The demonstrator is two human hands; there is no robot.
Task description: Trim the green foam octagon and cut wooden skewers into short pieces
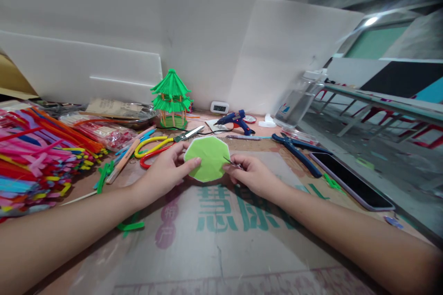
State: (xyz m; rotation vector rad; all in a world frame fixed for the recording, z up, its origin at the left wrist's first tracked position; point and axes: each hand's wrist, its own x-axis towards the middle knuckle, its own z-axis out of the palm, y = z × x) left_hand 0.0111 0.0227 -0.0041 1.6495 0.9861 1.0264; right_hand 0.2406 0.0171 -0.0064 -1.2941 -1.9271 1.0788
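My left hand [166, 169] pinches the left edge of a light green octagonal piece [207, 159], thumb on its face, holding it just above the cardboard. My right hand [251, 174] is closed round a small thin metal tool [231, 162] whose tip touches the octagon's right edge. Behind them stands a small green pagoda model [171, 98] made of pipe cleaners.
A big heap of coloured pipe cleaners [31, 156] fills the left. Yellow-handled scissors [162, 142], a blue glue gun [235, 120], blue pliers [297, 153], a phone [351, 179] and a metal tray [136, 117] lie round the printed cardboard sheet [221, 239].
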